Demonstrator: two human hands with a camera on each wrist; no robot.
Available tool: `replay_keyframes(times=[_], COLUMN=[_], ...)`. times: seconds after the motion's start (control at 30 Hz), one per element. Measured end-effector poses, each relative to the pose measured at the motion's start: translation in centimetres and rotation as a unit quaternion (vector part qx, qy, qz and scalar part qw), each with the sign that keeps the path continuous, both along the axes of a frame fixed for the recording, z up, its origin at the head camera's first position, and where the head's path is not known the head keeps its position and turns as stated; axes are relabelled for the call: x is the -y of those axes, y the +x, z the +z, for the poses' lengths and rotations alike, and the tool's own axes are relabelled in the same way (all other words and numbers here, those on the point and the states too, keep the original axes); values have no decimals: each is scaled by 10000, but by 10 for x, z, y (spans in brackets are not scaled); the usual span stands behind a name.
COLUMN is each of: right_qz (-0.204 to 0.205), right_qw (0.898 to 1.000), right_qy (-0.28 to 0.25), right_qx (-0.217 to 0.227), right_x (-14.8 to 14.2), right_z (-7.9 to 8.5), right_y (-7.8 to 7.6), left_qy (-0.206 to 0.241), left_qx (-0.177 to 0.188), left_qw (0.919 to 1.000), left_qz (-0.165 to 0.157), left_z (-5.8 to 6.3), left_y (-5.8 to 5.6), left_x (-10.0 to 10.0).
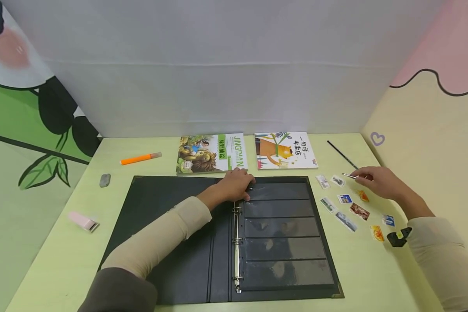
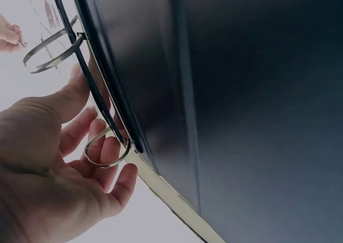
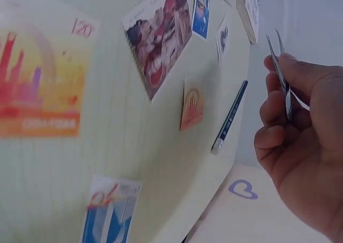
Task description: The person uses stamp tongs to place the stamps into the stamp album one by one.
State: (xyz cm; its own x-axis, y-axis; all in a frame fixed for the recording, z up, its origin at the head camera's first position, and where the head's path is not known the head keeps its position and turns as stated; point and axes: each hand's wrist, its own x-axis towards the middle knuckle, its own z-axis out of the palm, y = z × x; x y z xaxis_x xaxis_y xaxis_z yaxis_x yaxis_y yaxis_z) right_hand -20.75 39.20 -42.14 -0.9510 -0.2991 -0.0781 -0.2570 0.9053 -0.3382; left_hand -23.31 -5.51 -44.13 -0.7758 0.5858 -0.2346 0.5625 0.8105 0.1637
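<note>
A black ring binder [image 1: 171, 268] lies spread on the table, with a clear-pocketed stamp page [image 1: 288, 251] on its right side. My left hand [image 1: 234, 185] rests at the upper end of the spine, around the top metal ring [image 2: 107, 152]; its fingers are loosely bent beside the ring and the page edge. In my right hand [image 1: 380, 182] I hold metal tweezers [image 3: 281, 71], tips apart with nothing between them. The tweezers are above the right side of the table, close to a small grey-toned stamp [image 1: 338, 180]. Several stamps lie below, including a brown one [image 1: 360, 211] and an orange one [image 1: 377, 233].
Two picture books [image 1: 212, 152] lie behind the binder, by the back wall. A dark pencil [image 1: 341, 154] lies at the back right. On the left are an orange marker [image 1: 140, 158], a grey eraser [image 1: 105, 180] and a pink-and-clear item [image 1: 83, 221]. A wall [image 1: 433, 143] borders the right.
</note>
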Motion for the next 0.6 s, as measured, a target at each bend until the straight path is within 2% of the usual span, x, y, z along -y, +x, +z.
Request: replay_keyframes(times=[0.27,0.47,0.6], right_qz=[580,644,643], right_qw=[9980,9956,9956], right_qy=[-8,48,39], right_qx=[230,676,678], right_x=[14,18,23], right_z=[-10,-17,-19], right_y=[-26,-37,-42], left_qy=[310,308,209], left_qx=[-62,-5,-70], left_qw=[9995,9995,9997], left_qz=[-2,27,70], left_z=[-1,-1,-1], left_y=[1,2,2], left_x=[0,0,0])
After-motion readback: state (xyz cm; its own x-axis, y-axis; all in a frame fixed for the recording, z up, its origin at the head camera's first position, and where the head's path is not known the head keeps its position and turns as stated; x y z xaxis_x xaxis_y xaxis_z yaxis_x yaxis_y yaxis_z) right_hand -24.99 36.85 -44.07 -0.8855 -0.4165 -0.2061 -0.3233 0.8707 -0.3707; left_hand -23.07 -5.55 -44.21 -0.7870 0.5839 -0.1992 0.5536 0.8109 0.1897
